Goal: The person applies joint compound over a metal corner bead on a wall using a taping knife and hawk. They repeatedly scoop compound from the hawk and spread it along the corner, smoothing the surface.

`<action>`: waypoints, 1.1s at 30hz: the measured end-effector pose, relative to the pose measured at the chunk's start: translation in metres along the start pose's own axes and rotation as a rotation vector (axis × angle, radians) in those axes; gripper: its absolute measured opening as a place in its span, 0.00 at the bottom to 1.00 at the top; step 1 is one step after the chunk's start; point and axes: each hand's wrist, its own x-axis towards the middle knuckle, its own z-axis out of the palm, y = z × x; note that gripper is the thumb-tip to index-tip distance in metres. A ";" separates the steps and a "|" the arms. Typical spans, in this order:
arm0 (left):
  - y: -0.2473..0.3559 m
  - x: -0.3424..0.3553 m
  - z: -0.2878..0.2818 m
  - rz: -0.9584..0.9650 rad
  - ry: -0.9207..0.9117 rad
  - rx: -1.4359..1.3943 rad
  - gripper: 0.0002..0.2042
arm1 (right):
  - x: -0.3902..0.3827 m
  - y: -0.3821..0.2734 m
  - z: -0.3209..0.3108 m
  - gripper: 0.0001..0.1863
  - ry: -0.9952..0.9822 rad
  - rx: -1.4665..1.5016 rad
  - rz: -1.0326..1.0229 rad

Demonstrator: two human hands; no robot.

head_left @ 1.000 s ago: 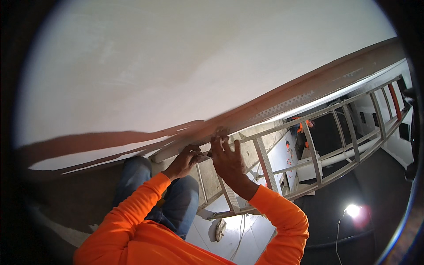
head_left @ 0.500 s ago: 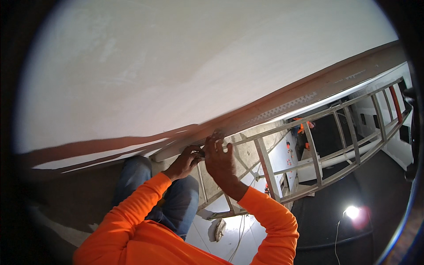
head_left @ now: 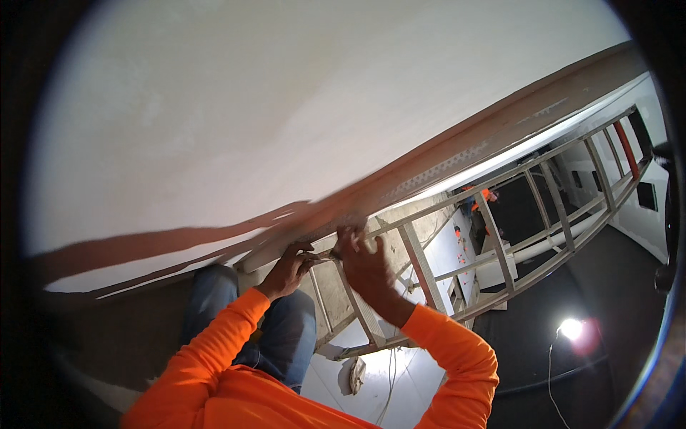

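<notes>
My left hand (head_left: 286, 272) is closed in a pinch on something thin and light, too small to make out, below the edge of a long brownish ledge (head_left: 500, 136). Close to its right, my right hand (head_left: 369, 272) reaches up to the same edge, its fingertips smeared by motion. A small dark piece (head_left: 334, 254) shows between the two hands at the right hand's inner side; which hand holds it is unclear. Along the ledge runs a whitish perforated strip (head_left: 436, 171). A broad pale wall surface (head_left: 214, 129) rises beyond the ledge.
A metal ladder frame (head_left: 420, 261) stretches from beside my hands to the far right. My knees in jeans (head_left: 293, 336) are beneath my arms. Far below, a person in orange (head_left: 487, 195) is partly visible. A lit lamp (head_left: 570, 329) with a cable (head_left: 550, 379) is at lower right.
My right hand has moved slightly right and down, away from the left, widening the gap between them. My left hand stays near the ledge, now showing a thin light thing at its fingertips. The view has shifted slightly.
</notes>
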 end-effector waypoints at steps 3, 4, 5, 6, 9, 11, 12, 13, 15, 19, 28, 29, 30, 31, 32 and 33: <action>0.003 -0.001 -0.001 0.011 0.017 0.028 0.09 | -0.006 -0.008 -0.017 0.33 -0.018 0.067 0.017; 0.004 -0.001 -0.001 -0.016 0.001 0.007 0.09 | -0.005 0.000 -0.019 0.33 0.070 0.005 0.078; 0.004 -0.001 -0.001 -0.125 -0.049 -0.043 0.09 | -0.004 0.010 -0.020 0.33 0.099 -0.010 0.143; 0.005 -0.001 -0.001 -0.055 -0.013 -0.021 0.09 | -0.001 0.021 -0.018 0.33 0.059 -0.023 0.230; 0.004 -0.001 0.000 -0.060 -0.003 -0.023 0.09 | 0.008 0.036 0.000 0.36 0.072 0.017 0.253; 0.000 0.000 0.001 -0.115 -0.024 -0.045 0.09 | 0.014 0.008 0.011 0.36 0.001 -0.001 0.194; -0.002 -0.001 0.002 -0.017 0.020 0.008 0.09 | 0.014 -0.012 0.015 0.36 -0.111 0.036 0.131; -0.004 -0.001 0.003 0.018 0.041 0.041 0.09 | 0.011 -0.033 0.016 0.35 -0.216 0.078 0.044; -0.008 -0.002 0.004 0.061 0.054 0.045 0.09 | -0.001 -0.053 0.009 0.35 -0.234 0.192 -0.068; -0.008 0.000 0.002 0.089 0.045 0.087 0.11 | -0.002 -0.003 -0.004 0.34 0.036 -0.003 0.185; -0.001 0.000 0.003 0.055 0.062 0.081 0.10 | -0.005 -0.033 -0.005 0.31 -0.213 0.111 0.061; -0.002 -0.001 0.003 0.079 0.069 0.084 0.09 | -0.012 -0.046 -0.013 0.31 -0.254 0.197 0.008; -0.004 0.000 0.002 0.091 0.064 0.089 0.08 | -0.015 -0.045 -0.018 0.32 -0.146 0.253 0.040; -0.005 0.000 0.000 0.076 0.056 0.101 0.08 | -0.017 -0.038 -0.026 0.32 -0.156 0.286 0.053; -0.006 0.001 -0.001 0.062 0.029 0.111 0.08 | -0.017 -0.021 -0.035 0.32 -0.037 0.263 0.128; -0.006 0.003 -0.002 0.063 -0.004 0.118 0.08 | -0.017 0.005 -0.044 0.33 0.026 0.220 0.203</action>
